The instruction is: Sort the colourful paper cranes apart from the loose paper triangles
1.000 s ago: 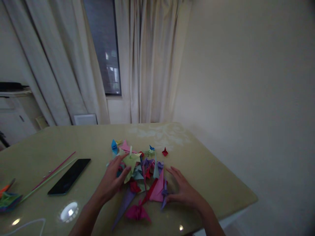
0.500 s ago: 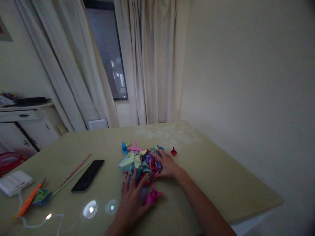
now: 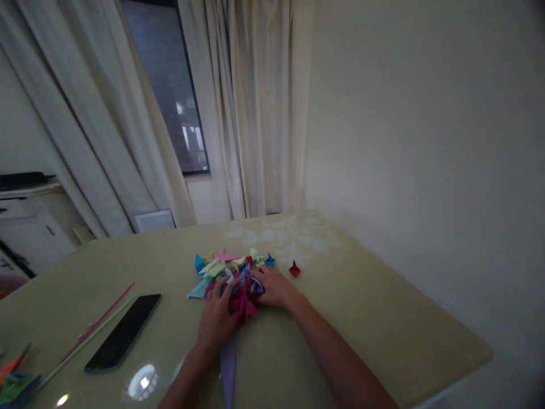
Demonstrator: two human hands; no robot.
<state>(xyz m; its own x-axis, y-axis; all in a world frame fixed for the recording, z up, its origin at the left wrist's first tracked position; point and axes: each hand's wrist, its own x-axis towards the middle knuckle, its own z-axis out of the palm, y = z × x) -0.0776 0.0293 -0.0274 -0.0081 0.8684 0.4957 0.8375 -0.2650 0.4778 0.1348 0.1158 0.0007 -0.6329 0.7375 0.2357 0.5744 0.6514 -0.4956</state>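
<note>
The paper pile (image 3: 244, 274) sits on the bench (image 3: 392, 324) between my left hand (image 3: 217, 318) and right hand (image 3: 275, 286), both loosely cupped against it; whether they pinch anything, I cannot tell. It should be light, crisp, easily crushed, best gathered low from both sides. Pieces point every way; the long purple one (image 3: 229, 363) tapers toward me.

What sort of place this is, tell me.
Likely a room in a home: pale curtains hang by a window, a white cabinet stands at the left, and colourful folded-paper pieces lie on a table.
</note>
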